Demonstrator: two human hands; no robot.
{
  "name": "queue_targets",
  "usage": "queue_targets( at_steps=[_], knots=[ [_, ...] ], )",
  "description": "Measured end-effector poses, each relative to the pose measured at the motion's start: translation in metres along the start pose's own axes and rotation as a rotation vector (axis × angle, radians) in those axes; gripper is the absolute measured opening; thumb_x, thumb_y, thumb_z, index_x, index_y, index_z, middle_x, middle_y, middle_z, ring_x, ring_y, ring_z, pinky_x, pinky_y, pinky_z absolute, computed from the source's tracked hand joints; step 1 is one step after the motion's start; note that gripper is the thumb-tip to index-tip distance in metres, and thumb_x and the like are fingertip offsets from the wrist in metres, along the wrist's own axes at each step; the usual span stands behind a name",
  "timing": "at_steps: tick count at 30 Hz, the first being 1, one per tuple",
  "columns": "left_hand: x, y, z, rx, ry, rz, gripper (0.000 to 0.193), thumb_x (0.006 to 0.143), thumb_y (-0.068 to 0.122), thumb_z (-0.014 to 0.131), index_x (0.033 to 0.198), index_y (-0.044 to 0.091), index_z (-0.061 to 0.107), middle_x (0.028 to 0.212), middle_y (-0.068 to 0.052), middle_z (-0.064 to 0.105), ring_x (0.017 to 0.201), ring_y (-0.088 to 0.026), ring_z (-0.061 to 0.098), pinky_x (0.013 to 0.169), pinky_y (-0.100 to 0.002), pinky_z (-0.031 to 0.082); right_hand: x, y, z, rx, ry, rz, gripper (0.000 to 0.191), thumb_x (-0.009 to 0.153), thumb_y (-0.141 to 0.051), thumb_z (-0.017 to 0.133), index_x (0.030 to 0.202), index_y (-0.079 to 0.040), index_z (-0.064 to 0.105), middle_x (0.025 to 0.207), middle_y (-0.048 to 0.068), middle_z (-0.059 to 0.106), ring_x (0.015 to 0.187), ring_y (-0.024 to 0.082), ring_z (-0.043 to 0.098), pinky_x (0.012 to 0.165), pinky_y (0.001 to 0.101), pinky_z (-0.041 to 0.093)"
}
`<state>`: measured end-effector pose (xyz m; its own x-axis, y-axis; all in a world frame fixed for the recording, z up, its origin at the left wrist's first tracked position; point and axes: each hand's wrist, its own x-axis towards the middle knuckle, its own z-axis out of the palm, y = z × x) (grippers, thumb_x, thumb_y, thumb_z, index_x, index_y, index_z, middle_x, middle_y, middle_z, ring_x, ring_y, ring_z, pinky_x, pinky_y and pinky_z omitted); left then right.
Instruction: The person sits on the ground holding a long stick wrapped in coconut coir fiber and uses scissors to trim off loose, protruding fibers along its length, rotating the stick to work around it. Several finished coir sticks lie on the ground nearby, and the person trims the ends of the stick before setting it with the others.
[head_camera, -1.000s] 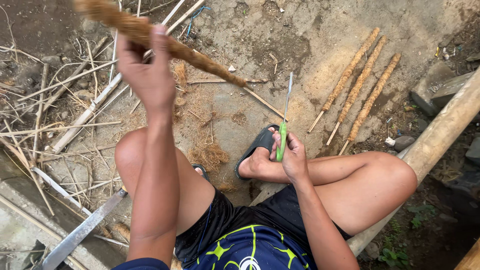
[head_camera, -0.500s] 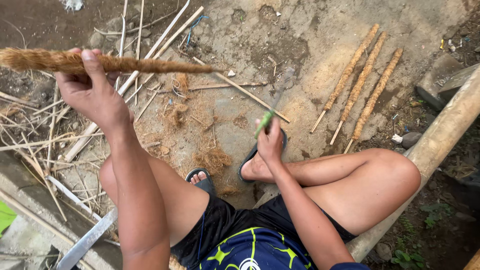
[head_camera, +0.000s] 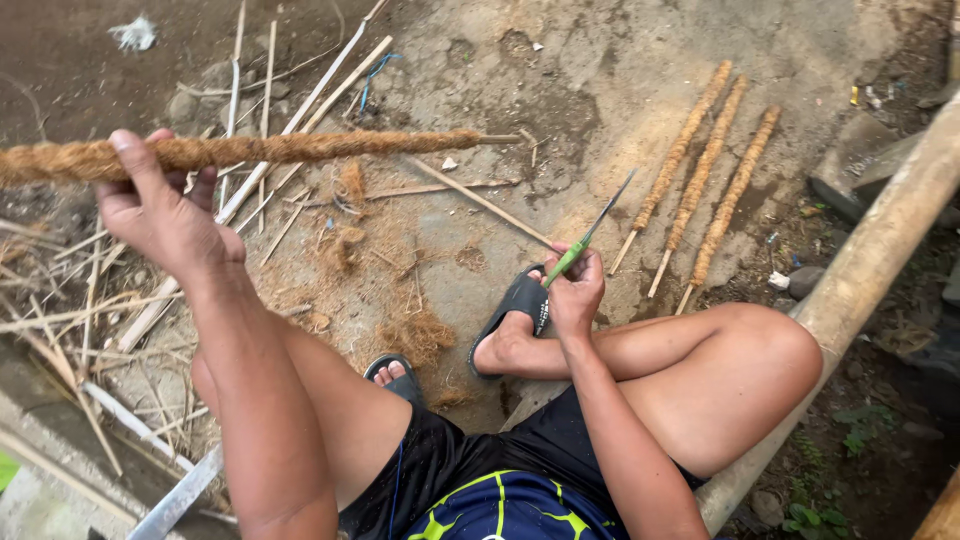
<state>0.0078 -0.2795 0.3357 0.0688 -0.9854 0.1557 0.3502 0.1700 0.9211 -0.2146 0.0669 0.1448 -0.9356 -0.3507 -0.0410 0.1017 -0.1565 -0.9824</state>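
Coir-wrapped stick (head_camera: 300, 150): long, shaggy brown fibre, bare wooden tip, held level above dirt ground (head_camera: 620, 80).
Left hand (head_camera: 165, 215): fingers clamped round it.
Right hand (head_camera: 575, 290): fingers closed on green-handled knife (head_camera: 590, 238), thin blade.

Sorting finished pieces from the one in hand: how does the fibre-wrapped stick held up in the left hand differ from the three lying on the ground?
The held stick is lifted off the ground in the left hand and lies roughly level across the view; the three ground sticks lie side by side on the dirt, slanting. All are wrapped in brown fibre with a bare wooden tip showing.
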Motion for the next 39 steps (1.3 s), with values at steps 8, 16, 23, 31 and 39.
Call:
queue_targets(
  at_steps=[8, 16, 23, 31, 39],
  knots=[
    [-0.001, -0.004, 0.014, -0.018, -0.088, -0.107, 0.031, 0.107, 0.034, 0.074, 0.110, 0.006, 0.060, 0.099, -0.010, 0.076, 0.074, -0.012, 0.069, 0.059, -0.028, 0.062, 0.061, -0.060, -0.014, -0.770, -0.189, -0.061, 0.025, 0.097, -0.004, 0.080, 0.118, -0.006, 0.065, 0.100, 0.012, 0.066, 0.096, 0.017, 0.063, 0.087, 0.0361, 0.053],
    [0.002, -0.010, 0.020, 0.071, 0.016, -0.280, 0.039, 0.103, 0.030, 0.076, 0.121, 0.001, 0.057, 0.117, -0.019, 0.067, 0.095, -0.023, 0.071, 0.078, -0.035, 0.063, 0.064, -0.076, -0.017, -0.309, -0.468, -0.101, 0.020, 0.089, -0.004, 0.080, 0.097, -0.005, 0.061, 0.088, -0.002, 0.069, 0.081, 0.005, 0.062, 0.069, 0.0223, 0.049],
    [-0.065, -0.016, 0.061, 0.687, -0.227, 0.374, 0.090, 0.112, 0.021, 0.073, 0.163, 0.001, 0.002, 0.172, -0.020, 0.014, 0.164, -0.037, 0.021, 0.136, -0.057, 0.014, 0.076, -0.150, -0.008, -0.605, -0.434, -0.252, 0.024, 0.093, -0.009, 0.083, 0.090, -0.008, 0.059, 0.075, -0.001, 0.055, 0.063, 0.006, 0.050, 0.050, 0.0240, 0.042],
    [-0.129, 0.002, 0.115, 0.998, -1.330, 0.562, 0.038, 0.103, 0.036, 0.067, 0.133, 0.012, 0.065, 0.098, -0.009, 0.069, 0.086, -0.025, 0.070, 0.072, -0.042, 0.055, 0.106, -0.229, 0.010, -0.638, -0.622, -0.534, 0.030, 0.093, -0.009, 0.085, 0.093, -0.008, 0.055, 0.089, 0.002, 0.062, 0.081, 0.007, 0.059, 0.064, 0.0249, 0.048],
    [-0.116, -0.007, 0.110, 0.694, -0.923, 0.587, 0.032, 0.105, 0.029, 0.065, 0.126, 0.006, 0.069, 0.096, -0.009, 0.068, 0.074, -0.022, 0.067, 0.062, -0.036, 0.052, 0.074, -0.212, 0.024, -0.381, -0.246, -0.564, 0.029, 0.106, -0.009, 0.079, 0.115, -0.006, 0.052, 0.099, 0.004, 0.066, 0.088, 0.011, 0.068, 0.078, 0.0236, 0.060]
  ],
)
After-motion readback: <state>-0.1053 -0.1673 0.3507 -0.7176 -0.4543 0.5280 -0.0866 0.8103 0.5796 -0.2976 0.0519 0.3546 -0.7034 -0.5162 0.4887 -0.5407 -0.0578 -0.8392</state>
